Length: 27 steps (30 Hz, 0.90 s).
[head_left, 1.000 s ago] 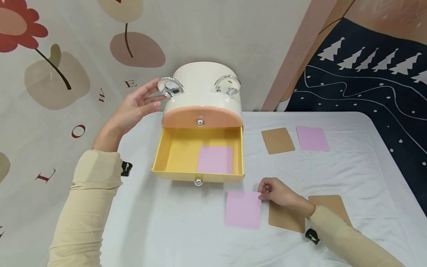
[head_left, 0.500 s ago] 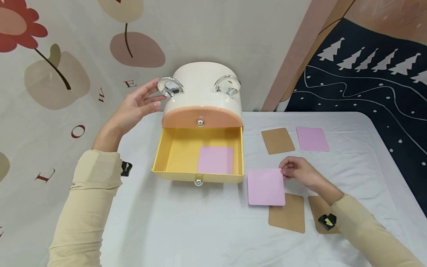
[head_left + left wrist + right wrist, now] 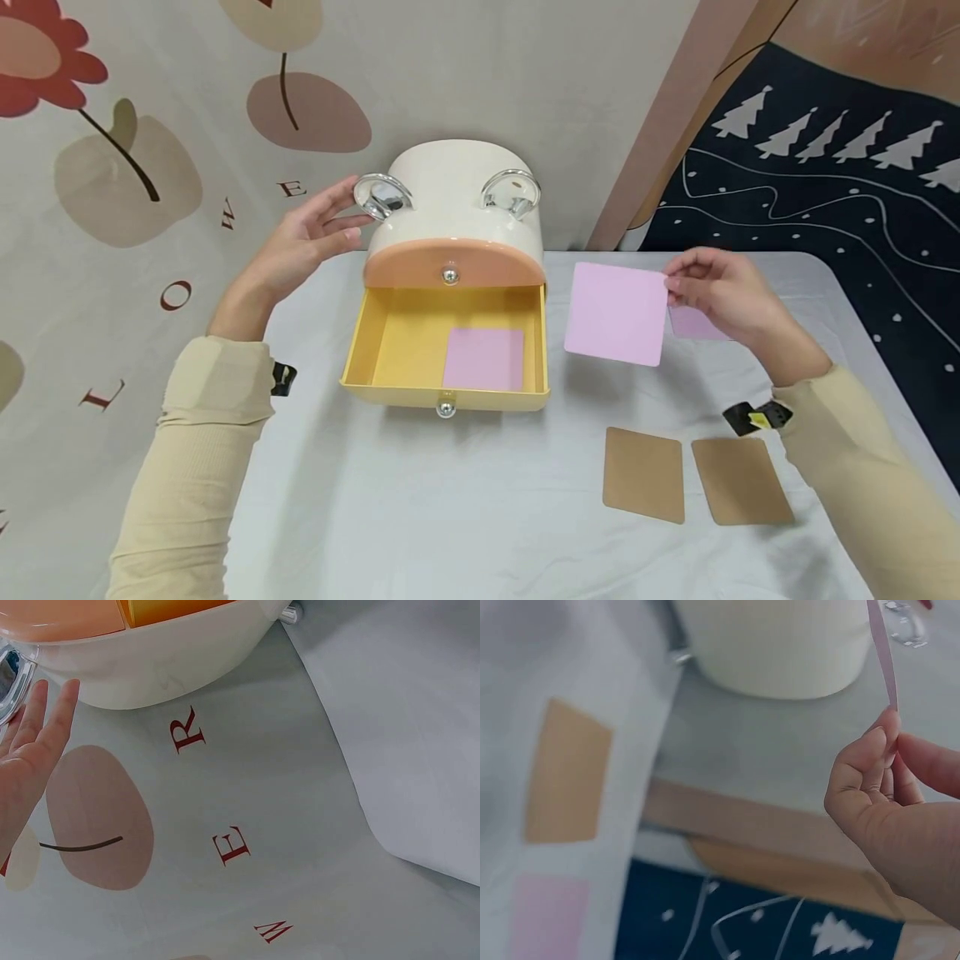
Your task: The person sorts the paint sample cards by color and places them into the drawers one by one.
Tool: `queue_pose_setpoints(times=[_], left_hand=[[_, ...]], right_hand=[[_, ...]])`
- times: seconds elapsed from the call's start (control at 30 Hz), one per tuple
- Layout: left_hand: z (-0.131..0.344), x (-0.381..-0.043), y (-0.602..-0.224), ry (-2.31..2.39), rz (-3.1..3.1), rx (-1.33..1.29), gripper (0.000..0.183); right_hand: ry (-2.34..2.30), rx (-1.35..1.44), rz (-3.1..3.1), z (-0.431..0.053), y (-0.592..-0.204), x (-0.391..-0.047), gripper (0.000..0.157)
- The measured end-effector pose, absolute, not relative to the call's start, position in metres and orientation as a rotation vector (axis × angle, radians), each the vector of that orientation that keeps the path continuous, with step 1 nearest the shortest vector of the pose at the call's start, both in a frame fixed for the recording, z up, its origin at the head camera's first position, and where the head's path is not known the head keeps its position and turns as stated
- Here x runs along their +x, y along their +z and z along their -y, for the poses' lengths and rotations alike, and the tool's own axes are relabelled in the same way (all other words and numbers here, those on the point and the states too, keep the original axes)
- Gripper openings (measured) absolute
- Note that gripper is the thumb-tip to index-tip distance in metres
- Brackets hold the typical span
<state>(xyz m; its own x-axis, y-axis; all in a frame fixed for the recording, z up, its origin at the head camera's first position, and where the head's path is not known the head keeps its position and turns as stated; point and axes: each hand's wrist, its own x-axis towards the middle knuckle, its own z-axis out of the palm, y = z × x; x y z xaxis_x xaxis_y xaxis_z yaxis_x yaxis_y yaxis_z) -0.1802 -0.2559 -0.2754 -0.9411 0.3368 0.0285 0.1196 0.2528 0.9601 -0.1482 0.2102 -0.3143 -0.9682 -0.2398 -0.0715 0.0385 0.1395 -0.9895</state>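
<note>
In the head view my right hand [image 3: 726, 293] pinches a pink square card [image 3: 617, 313] by its upper right corner, holding it above the table. The right wrist view has this card edge-on between thumb and fingers [image 3: 885, 724]. My left hand [image 3: 303, 237] rests its fingertips against the left silver ear-like ring [image 3: 384, 197] of a white rounded drawer box [image 3: 461, 179]. The fingers are fairly straight and grip nothing. The box's yellow drawer [image 3: 405, 333] stands pulled out with one pink card [image 3: 484, 358] lying in it.
Two brown cards [image 3: 643, 475] lie at the table's front right. Further back, another pink card [image 3: 697, 323] is partly covered by my right hand. A brown card [image 3: 568, 772] beside it is hidden in the head view by the held card. The patterned wall cloth [image 3: 450, 75] rises behind.
My right hand has lifted the pink card off the table and carried it back and to the right, over the far brown card. The left hand has stayed in place.
</note>
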Motion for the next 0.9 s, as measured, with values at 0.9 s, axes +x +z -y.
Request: queue_pose_setpoints(times=[0.9], left_hand=[[0.256, -0.18, -0.276, 1.784, -2.314, 0.427, 0.062]], right_hand=[[-1.712, -0.323, -2.211, -0.081, -0.312, -0.154, 0.01]])
